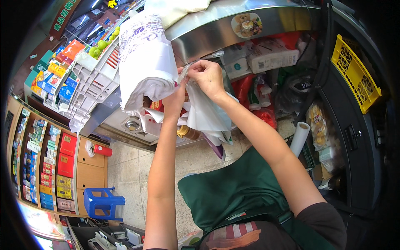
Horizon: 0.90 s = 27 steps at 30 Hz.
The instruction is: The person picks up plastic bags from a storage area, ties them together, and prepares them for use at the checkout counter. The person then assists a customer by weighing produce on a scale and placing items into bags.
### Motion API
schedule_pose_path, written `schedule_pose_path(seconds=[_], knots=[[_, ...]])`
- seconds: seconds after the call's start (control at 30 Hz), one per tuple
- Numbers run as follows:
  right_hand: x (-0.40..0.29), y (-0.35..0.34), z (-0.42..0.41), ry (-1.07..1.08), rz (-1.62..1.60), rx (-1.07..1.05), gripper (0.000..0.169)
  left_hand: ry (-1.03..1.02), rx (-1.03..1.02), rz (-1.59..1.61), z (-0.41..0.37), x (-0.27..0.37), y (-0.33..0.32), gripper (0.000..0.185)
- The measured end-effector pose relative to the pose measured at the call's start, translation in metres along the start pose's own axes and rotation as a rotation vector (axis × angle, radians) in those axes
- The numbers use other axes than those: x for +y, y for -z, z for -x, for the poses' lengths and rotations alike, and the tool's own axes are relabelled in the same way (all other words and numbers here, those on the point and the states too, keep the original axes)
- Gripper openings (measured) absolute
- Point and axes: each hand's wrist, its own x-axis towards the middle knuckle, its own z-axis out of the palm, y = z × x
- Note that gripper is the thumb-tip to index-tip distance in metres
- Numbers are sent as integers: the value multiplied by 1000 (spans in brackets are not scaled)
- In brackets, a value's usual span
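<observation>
Both my hands meet at the front edge of a steel counter (203, 29). Thumb and fingers of my right hand (207, 76) pinch a twisted strip of translucent plastic (184, 72). My left hand (175, 98) grips the same strip from the other side, its fingers partly hidden by a thick folded bundle of white plastic bags (148, 62). This bundle, printed with purple drawings, droops over the counter edge just left of my hands. Below the strip hang loose white plastic bags (206, 109), partly covered by my right wrist.
Grey plastic crates (93, 81) with boxed goods and green fruit stand at the left. Under the counter are packs of tissue (272, 59) and red bags. At the right are a yellow crate (356, 75) and a white roll (300, 137). A blue stool (103, 203) stands on the floor.
</observation>
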Motion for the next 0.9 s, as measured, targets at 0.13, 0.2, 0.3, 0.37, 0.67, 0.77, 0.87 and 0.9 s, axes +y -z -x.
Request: schedule_pose_path(seconds=[0.13, 0.2, 0.3, 0.37, 0.67, 0.77, 0.87, 0.9], knots=[[9, -3, 14, 67, -31, 107, 13, 25, 45, 45, 0, -2, -1, 25], [15, 2, 15, 141, 7, 140, 15, -8, -17, 4, 0, 4, -2, 25], [7, 7, 9, 430, 223, 163, 24, -50, -73, 3, -4, 4, 3, 24], [3, 6, 10, 259, 229, 6, 27, -21, -87, 5, -4, 11, 9, 22], [8, 12, 14, 579, 579, -12, 30, -196, -29, -268, 1, 41, -1, 23], [6, 16, 10, 512, 581, -105, 25, -337, -13, -334, -11, 16, 24, 24], [5, 22, 3, 500, 558, -172, 20, -335, 138, -566, -2, 9, 26, 18], [5, 24, 2, 493, 562, -195, 22, -390, 118, -582, -2, 10, 23, 17]])
